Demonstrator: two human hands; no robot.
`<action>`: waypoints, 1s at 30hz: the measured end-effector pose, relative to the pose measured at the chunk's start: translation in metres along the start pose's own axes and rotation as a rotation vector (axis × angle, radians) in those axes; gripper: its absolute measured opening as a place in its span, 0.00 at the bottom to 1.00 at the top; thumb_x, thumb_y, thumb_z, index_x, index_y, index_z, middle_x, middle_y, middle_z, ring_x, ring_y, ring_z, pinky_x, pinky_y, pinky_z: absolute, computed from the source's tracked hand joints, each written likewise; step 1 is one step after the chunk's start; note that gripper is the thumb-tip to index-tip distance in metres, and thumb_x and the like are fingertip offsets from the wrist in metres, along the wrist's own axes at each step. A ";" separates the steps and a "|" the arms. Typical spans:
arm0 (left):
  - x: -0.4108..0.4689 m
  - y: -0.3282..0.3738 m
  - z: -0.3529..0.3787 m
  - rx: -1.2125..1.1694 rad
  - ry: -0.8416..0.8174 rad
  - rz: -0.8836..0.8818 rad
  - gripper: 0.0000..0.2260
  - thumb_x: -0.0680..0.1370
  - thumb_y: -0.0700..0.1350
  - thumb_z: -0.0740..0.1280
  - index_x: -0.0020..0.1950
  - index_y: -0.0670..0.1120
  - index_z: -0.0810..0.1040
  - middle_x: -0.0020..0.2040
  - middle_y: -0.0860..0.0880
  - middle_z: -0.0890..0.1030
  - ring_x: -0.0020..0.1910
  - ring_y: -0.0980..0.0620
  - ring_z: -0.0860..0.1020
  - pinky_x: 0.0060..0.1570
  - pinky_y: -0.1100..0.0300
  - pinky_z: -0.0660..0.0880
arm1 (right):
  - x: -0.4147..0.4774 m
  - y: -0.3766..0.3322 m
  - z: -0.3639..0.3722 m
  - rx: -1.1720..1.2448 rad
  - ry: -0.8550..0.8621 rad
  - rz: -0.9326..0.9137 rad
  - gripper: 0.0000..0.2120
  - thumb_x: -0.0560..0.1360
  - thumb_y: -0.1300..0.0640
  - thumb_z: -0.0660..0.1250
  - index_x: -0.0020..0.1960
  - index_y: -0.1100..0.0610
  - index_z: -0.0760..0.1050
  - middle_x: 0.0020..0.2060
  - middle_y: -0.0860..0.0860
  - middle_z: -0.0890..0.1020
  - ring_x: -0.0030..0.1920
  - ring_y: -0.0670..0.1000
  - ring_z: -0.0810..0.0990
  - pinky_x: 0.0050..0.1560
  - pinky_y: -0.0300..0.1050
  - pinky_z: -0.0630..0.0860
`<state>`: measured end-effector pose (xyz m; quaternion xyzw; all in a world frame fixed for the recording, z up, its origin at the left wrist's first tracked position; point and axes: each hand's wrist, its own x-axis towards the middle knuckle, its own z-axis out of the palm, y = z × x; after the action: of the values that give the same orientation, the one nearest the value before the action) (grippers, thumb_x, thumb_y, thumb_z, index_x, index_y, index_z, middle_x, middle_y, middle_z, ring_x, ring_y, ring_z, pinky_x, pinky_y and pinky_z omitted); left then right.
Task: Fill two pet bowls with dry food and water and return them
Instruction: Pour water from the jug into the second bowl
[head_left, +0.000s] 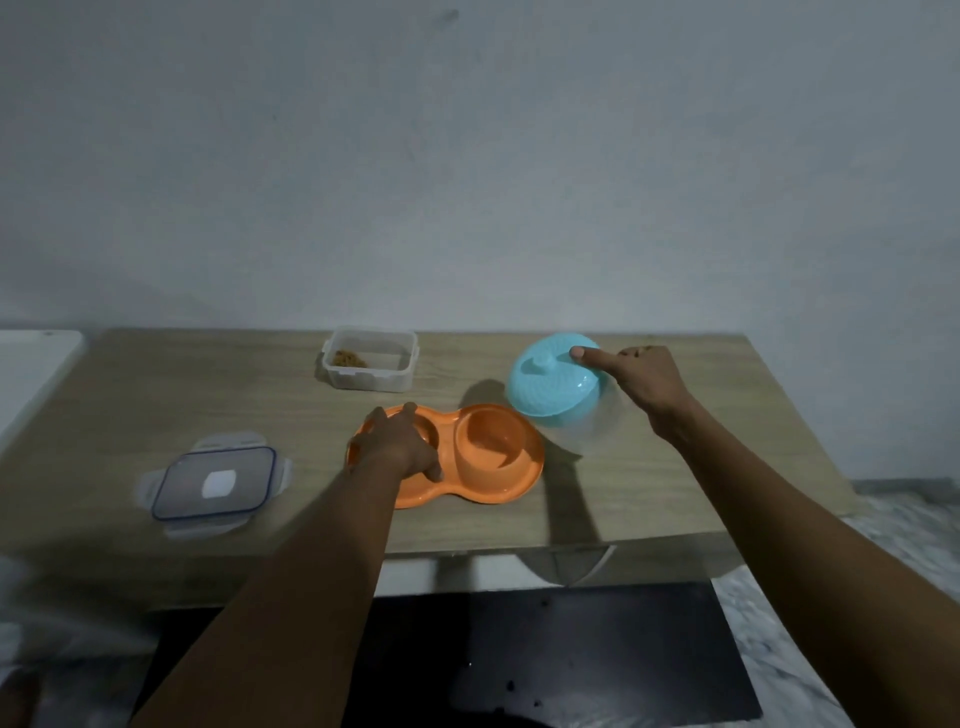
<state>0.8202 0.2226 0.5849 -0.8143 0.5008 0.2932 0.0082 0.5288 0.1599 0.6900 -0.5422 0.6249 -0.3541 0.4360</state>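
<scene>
1. Sitting near the front edge of the pale wooden bench (156, 395), about mid-width: the orange plastic double pet bowl (467, 467), two round wells in one moulded tray, the right well looking empty, the left well mostly hidden.
2. Resting on the left well: the left hand (397, 447), palm down, fingers curled over the rim and thumb pressing the tray's front lip, steadying rather than lifting.
3. Hovering tilted just beyond the tray's right end: a clear plastic jug with a light-blue domed lid (556, 379), lid facing the camera, body blurred.
4. Clamping that jug from the right: the right hand (644, 384), thumb laid across the lid, other fingers wrapped behind and out of sight.
5. Standing toward the back edge: a clear rectangular plastic food box (370, 358), open, with a little brown dry food in its left corner.
6. Lying near the front-left corner: the box's flat clip lid with a blue seal (215, 483).
7. Judging the tray as light, stiff and smooth, so likely sliding under a pour; gripping the outer flange at both ends for carrying, keeping it level.
8. Judging the jug's wall as slick; holding around the body with the thumb bracing the lid.
</scene>
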 end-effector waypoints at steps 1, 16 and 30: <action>0.000 0.000 0.001 -0.007 0.000 0.002 0.59 0.58 0.54 0.82 0.80 0.56 0.49 0.80 0.41 0.48 0.79 0.38 0.50 0.70 0.37 0.62 | -0.001 0.002 0.000 -0.028 -0.002 0.003 0.30 0.56 0.38 0.82 0.28 0.56 0.67 0.29 0.53 0.66 0.34 0.52 0.66 0.37 0.50 0.63; 0.001 -0.003 0.003 -0.047 -0.013 0.009 0.58 0.59 0.53 0.82 0.80 0.56 0.49 0.80 0.41 0.45 0.78 0.35 0.49 0.69 0.36 0.62 | -0.009 -0.004 0.010 -0.300 -0.011 -0.053 0.30 0.59 0.36 0.80 0.28 0.56 0.67 0.27 0.52 0.69 0.32 0.51 0.67 0.35 0.49 0.62; 0.002 -0.004 0.005 -0.073 -0.012 -0.002 0.59 0.58 0.52 0.82 0.80 0.58 0.48 0.80 0.42 0.44 0.78 0.34 0.48 0.67 0.32 0.64 | -0.012 -0.009 0.005 -0.342 -0.013 -0.065 0.30 0.58 0.35 0.80 0.26 0.54 0.65 0.26 0.52 0.69 0.31 0.51 0.67 0.35 0.49 0.63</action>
<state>0.8221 0.2241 0.5786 -0.8128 0.4888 0.3162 -0.0182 0.5368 0.1704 0.6987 -0.6307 0.6554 -0.2529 0.3296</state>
